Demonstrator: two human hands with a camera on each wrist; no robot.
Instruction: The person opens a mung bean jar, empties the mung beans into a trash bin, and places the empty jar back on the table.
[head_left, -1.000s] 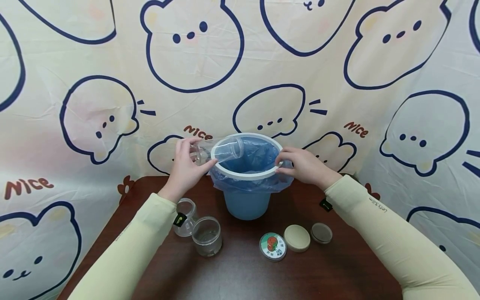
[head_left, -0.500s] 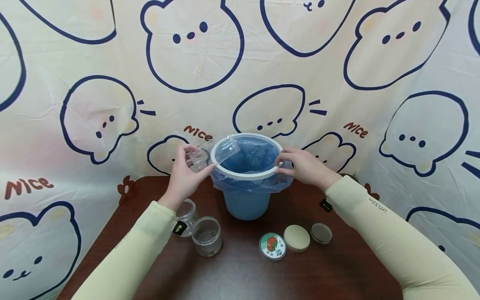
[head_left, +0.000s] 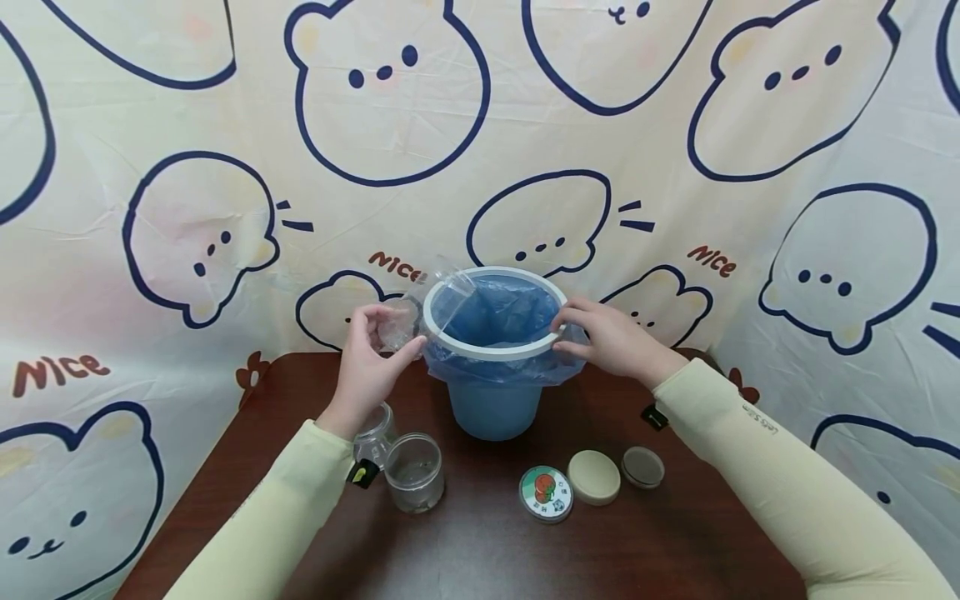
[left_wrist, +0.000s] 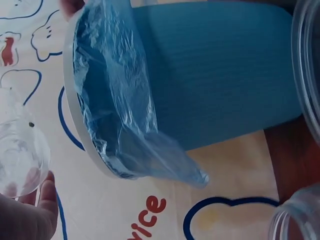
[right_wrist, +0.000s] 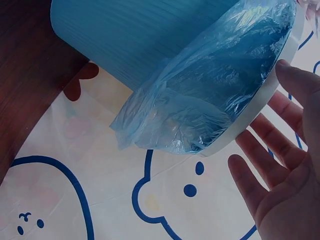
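Observation:
My left hand [head_left: 367, 358] holds a clear plastic jar [head_left: 429, 302] at its base end, with the jar tilted and its mouth end overlapping the left rim of a blue trash bin [head_left: 495, 410]. One small dark speck shows on the jar [left_wrist: 22, 155] in the left wrist view. A translucent blue bag [head_left: 498, 371] lines the bin and hangs over its outside below the white rim [head_left: 497, 353]. On the bin's right side, my right hand [head_left: 606, 335] grips that rim, thumb in front and fingers [right_wrist: 265, 137] behind it in the right wrist view.
Two more clear jars, a nearer one [head_left: 414, 473] and a farther one [head_left: 375, 433], stand uncapped left of the bin. To the front right lie a printed lid [head_left: 546, 493], a cream lid [head_left: 594, 477] and a dark clear lid [head_left: 642, 467]. A patterned cloth [head_left: 390, 125] hangs behind the table.
The left hand has lowered slightly and turned the jar, so its mouth end has risen from over the bin's opening to the left rim. My right hand stays at the rim.

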